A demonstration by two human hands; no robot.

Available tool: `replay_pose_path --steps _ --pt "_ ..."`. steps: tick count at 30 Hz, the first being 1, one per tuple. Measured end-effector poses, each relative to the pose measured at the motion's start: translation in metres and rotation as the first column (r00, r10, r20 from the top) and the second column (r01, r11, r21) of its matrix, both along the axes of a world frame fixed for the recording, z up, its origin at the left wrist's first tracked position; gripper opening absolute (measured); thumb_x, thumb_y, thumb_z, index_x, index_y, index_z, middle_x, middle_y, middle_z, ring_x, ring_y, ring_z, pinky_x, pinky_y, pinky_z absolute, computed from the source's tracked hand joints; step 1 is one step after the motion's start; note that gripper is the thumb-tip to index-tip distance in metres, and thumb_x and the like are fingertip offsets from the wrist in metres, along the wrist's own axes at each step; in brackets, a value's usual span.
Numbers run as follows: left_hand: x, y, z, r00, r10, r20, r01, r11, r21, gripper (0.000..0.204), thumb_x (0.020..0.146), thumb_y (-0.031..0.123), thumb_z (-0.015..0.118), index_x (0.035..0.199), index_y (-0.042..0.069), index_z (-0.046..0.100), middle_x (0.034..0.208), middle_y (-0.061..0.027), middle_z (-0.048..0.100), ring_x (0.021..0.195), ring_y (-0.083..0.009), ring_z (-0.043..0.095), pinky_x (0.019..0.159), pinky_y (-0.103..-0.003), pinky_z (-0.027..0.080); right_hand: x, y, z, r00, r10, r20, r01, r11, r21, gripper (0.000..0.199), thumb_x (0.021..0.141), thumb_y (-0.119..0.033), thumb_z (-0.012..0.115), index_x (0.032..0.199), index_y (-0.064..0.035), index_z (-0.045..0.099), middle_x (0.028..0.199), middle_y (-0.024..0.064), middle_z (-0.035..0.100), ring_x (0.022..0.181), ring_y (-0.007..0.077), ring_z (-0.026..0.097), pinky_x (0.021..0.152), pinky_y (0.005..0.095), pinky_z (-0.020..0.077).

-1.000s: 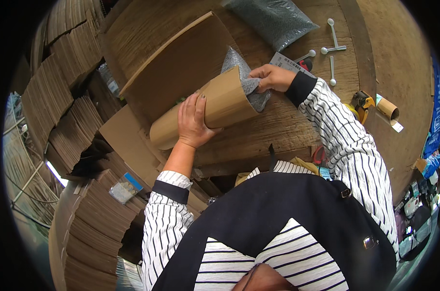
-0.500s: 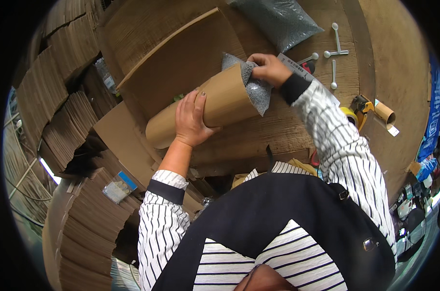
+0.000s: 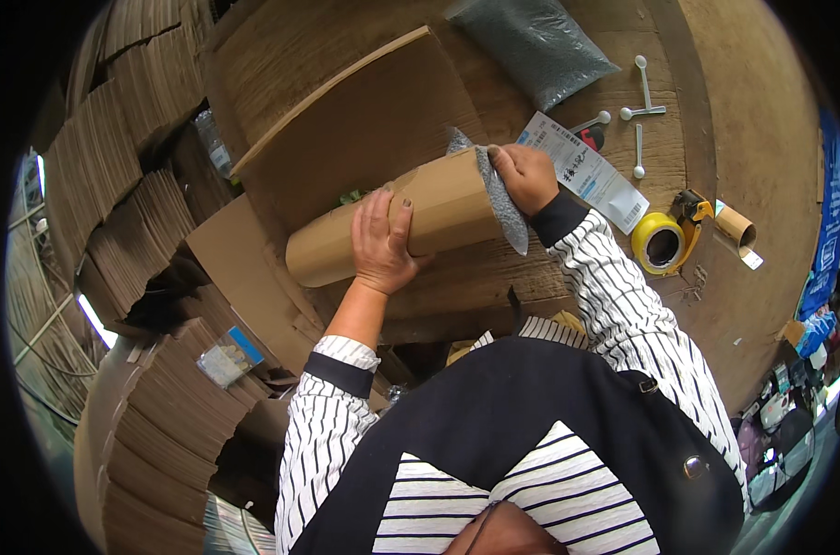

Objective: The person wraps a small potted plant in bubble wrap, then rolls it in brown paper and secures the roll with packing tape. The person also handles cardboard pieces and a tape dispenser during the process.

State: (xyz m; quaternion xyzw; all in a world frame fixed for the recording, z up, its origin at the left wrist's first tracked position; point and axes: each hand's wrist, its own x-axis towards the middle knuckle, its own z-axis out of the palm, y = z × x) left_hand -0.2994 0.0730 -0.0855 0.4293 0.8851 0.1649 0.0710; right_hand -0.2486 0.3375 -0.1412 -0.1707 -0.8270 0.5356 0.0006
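A rolled brown cardboard tube [image 3: 457, 199] lies slanted across the workbench, its right end higher in view. My left hand [image 3: 383, 242] is wrapped over its middle, thumb on the near side and fingers over the top. Speckled grey plastic, which looks like a bag [image 3: 505, 208], sticks out as a narrow rim at the tube's right end. At that end my right hand [image 3: 528, 178] is closed on the grey bag, fingertips partly hidden and thumb by the tube's rim. Some green leaves [image 3: 351, 197] peek out behind the tube; what lies inside is hidden.
An open cardboard flap [image 3: 374, 120] stands behind the tube. To the right lie a printed paper label [image 3: 591, 176], white measuring spoons [image 3: 639, 148], a yellow tape roll [image 3: 659, 242] and a small cardboard core [image 3: 735, 222]. A plastic bag of grey granules [image 3: 536, 46] rests at the back. Stacked cardboard [image 3: 161, 407] fills the left.
The grey bag has gone deeper into the tube, with less of it sticking out. My right hand has moved lower, uncovering the label and tape roll. My left hand has shifted slightly right.
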Motion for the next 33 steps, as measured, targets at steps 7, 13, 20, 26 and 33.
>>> replay_pose_path --steps 7,13,20,26,33 --pt "-0.016 0.003 -0.006 0.996 0.010 0.088 -0.014 0.999 0.041 0.114 0.039 0.033 0.092 0.137 0.016 0.037 0.133 -0.0170 0.046 0.120 -0.0375 0.048 0.099 -0.053 0.040 -0.040 -0.005 -0.029 0.966 -0.028 0.256 0.066 0.988 -0.140 0.041 0.099 -0.033 0.042 0.093 -0.0026 0.068 0.086 0.0166 0.068 0.084 0.0350 0.064 0.077 0.0412 0.0493" --pt "-0.016 0.005 -0.006 0.996 0.026 0.089 -0.028 1.000 0.013 0.115 0.039 0.033 0.092 0.138 0.016 0.037 0.133 -0.0163 0.046 0.120 -0.0368 0.048 0.100 -0.052 0.039 0.045 0.020 -0.011 0.998 0.056 0.000 -0.031 0.554 -0.832 0.079 0.084 -0.040 0.070 0.145 -0.0049 0.036 0.140 0.0110 0.046 0.125 0.0240 0.046 0.104 0.0368 0.0380" --pt "-0.018 0.007 -0.006 0.995 0.019 0.098 -0.021 1.000 0.018 0.114 0.039 0.032 0.092 0.138 0.016 0.038 0.133 -0.0163 0.046 0.121 -0.0366 0.049 0.100 -0.052 0.040 0.034 0.028 -0.024 0.950 0.255 -0.180 -0.281 0.949 -0.140 0.074 0.076 -0.029 0.077 0.139 -0.0100 0.044 0.130 0.0147 0.052 0.121 0.0345 0.048 0.103 0.0398 0.0404" --pt "-0.015 0.004 -0.005 0.998 0.032 0.055 -0.034 0.999 0.041 0.113 0.039 0.032 0.092 0.137 0.016 0.037 0.133 -0.0165 0.046 0.120 -0.0372 0.049 0.099 -0.052 0.040 0.013 0.022 -0.015 0.977 0.199 -0.073 -0.211 0.952 -0.223 0.051 0.075 -0.008 0.072 0.124 -0.0068 0.056 0.115 0.0120 0.062 0.106 0.0316 0.060 0.093 0.0355 0.0471" --pt "-0.007 0.001 -0.003 0.999 0.040 0.011 -0.041 0.998 0.040 0.115 0.041 0.035 0.092 0.138 0.015 0.034 0.135 -0.0184 0.045 0.121 -0.0402 0.049 0.099 -0.053 0.041 0.004 0.031 0.025 0.963 0.185 0.194 -0.071 0.873 -0.482 0.034 0.078 -0.003 0.069 0.111 -0.0001 0.063 0.100 0.0108 0.069 0.093 0.0151 0.064 0.082 0.0294 0.0498"
